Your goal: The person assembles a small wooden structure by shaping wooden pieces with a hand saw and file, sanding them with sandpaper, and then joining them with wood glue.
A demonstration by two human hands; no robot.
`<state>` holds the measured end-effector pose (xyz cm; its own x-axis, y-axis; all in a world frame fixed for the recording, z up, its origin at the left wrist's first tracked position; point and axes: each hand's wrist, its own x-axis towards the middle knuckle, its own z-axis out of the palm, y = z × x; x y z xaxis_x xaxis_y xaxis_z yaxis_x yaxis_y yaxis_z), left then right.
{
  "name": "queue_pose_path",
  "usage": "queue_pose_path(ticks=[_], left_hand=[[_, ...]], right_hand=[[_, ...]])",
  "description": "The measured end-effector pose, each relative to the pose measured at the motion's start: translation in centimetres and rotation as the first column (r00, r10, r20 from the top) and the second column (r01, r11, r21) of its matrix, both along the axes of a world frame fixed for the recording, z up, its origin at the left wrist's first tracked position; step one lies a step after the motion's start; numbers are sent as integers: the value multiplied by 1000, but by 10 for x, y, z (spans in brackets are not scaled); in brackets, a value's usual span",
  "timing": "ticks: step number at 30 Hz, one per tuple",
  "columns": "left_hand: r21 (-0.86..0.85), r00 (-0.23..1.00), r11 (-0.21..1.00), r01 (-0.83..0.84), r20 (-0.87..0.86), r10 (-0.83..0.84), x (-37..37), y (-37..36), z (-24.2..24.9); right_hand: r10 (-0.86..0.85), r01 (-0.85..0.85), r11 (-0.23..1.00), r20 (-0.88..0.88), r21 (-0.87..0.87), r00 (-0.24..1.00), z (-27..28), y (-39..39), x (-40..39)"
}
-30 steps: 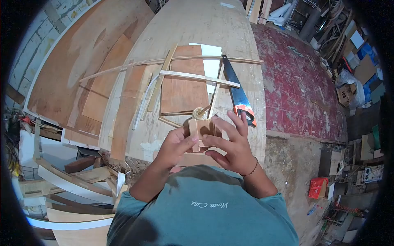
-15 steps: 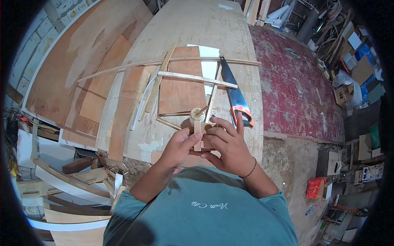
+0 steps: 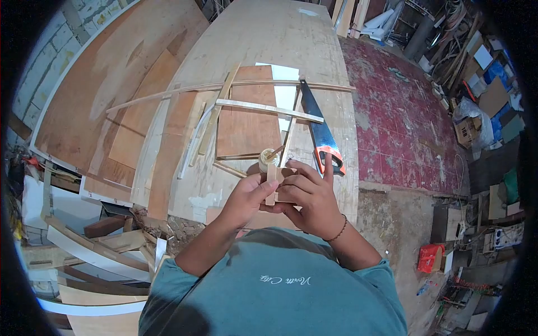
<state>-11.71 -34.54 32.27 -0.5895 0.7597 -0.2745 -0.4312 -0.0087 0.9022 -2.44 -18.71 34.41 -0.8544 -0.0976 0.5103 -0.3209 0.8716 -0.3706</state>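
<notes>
Close to my body, above the near edge of the wooden workbench, my left hand grips a small wooden piece, its thumb pressed on the front. My right hand closes on the right side of the same piece, with the index finger sticking out. The fingers partly cover the piece, so its full shape is hidden. Just beyond it stands an open jar with pale contents and a stick in it. A handsaw with an orange and black handle lies right of the jar.
Thin wooden strips lie crossed over a brown plywood panel and a white sheet. Large boards lean at the left. Curved wooden parts are piled lower left. A red crate sits on the floor at right.
The hands and the wooden piece stay nearly in place. My right thumb has shifted slightly up and inward under the piece.
</notes>
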Motion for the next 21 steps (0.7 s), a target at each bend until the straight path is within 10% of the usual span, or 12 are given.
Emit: queue_pose_path(ticks=[21], left_hand=[[-23,999,1000,-18,32,19,1,12,-10]], right_hand=[[-45,49,996,-53,72,998,-21,4,-5]])
